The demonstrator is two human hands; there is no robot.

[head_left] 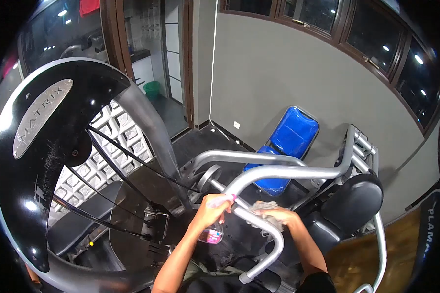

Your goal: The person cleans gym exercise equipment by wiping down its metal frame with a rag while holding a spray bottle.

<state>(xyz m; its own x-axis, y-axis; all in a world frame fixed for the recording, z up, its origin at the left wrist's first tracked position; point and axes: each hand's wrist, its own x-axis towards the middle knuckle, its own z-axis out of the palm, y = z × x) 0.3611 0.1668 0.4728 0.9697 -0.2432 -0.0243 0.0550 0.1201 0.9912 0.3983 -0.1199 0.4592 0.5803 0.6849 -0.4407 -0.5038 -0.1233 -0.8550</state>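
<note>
Curving along the left side, the exercise machine's glossy black cover (27,188) carries a badge (43,118) reading MATRIX, and the cover's outer edge runs toward the dark rim of the view. Beyond it, through the glass doorway, a green bin (152,88) is small and partly cut off by the frame, its contents impossible to make out.

Near the centre, the left hand (212,210) has its fingers curled around the upper part of a spray bottle (213,236); a bit of pink shows at the top, but the grip covers most of the neck, and the label below is too small to read. The bottle is just beside the silver tubular frame (291,172).

To the right, the right hand (280,214) holds a crumpled grey cloth (260,213) against the curved lower handle (277,241), its fingers pressed over the fabric. Whether the cloth wraps underneath cannot be told.

Behind the frame, a blue padded chair (294,128) stands near the wall, partly covered by the tubes. Farther right is a black backrest (361,199), then a sign (429,229) whose lettering, beginning PLAMA, is cut off.
</note>
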